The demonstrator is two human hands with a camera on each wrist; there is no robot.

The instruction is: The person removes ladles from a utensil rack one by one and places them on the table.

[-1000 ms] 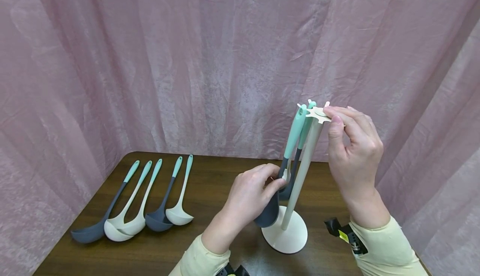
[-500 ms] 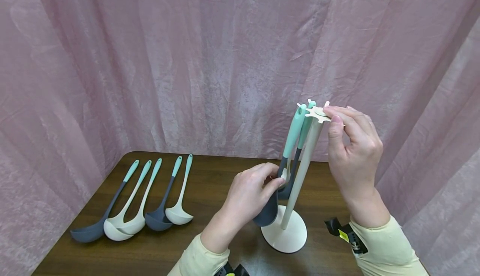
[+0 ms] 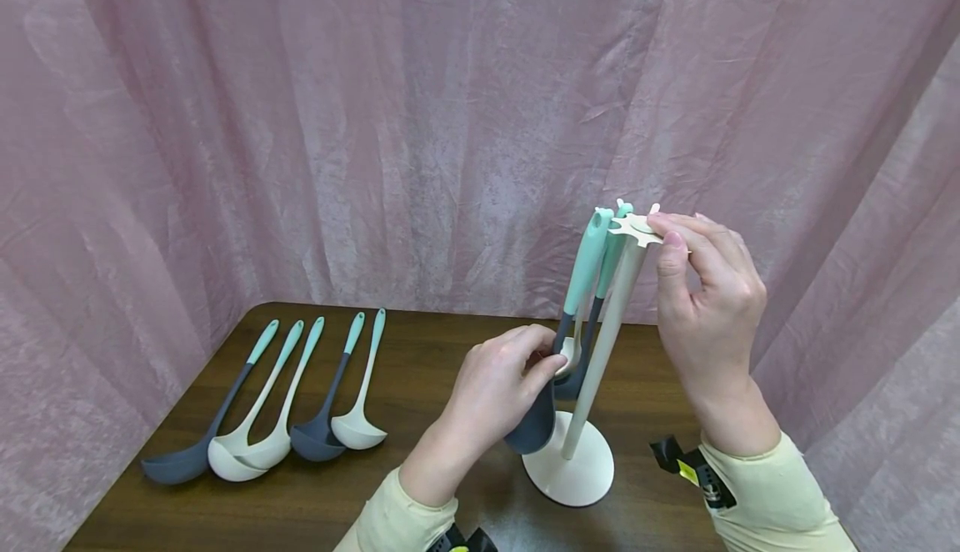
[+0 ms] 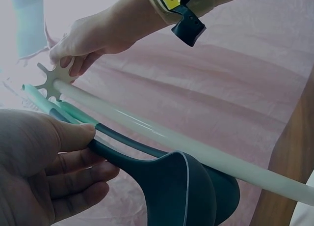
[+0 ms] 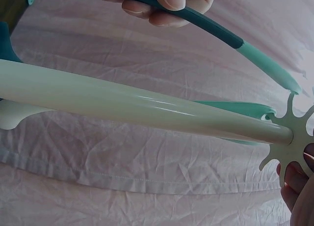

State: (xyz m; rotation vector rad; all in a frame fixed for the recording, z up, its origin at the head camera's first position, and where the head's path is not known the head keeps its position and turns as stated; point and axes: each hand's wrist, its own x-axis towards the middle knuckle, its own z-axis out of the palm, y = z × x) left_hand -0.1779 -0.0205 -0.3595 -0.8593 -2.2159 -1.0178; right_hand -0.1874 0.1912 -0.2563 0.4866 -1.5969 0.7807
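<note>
Left hand point(image 3: 495, 381) pinches dark soup ladle point(image 3: 534, 425), thumb against fingers, low on the shaft. Bowl hangs just below the grip; mint handle point(image 3: 588, 262) runs up from it, tip touching one arm of the hook disc point(image 3: 636, 228) in the right wrist view. Whether the hole is fully seated: can't tell.

Right hand point(image 3: 708, 285) pinches the disc's near-right edge, above and right of the left grip. Utensil stand point(image 3: 607, 343) pole is just right of the ladle. Behind the left grip: second dark utensil point(image 3: 591, 327) and white utensil point(image 3: 572, 352), partly hidden. Five ladles point(image 3: 268, 452) lie well left on the table point(image 3: 427, 360).

Handling, judged: ladle likely light, stiff shaft, smooth, not fragile, bowl-heavy; lower-shaft hold suits it, leaving the handle tip free. Stand looks slim, tippy; disc is a sensible steadying point.
</note>
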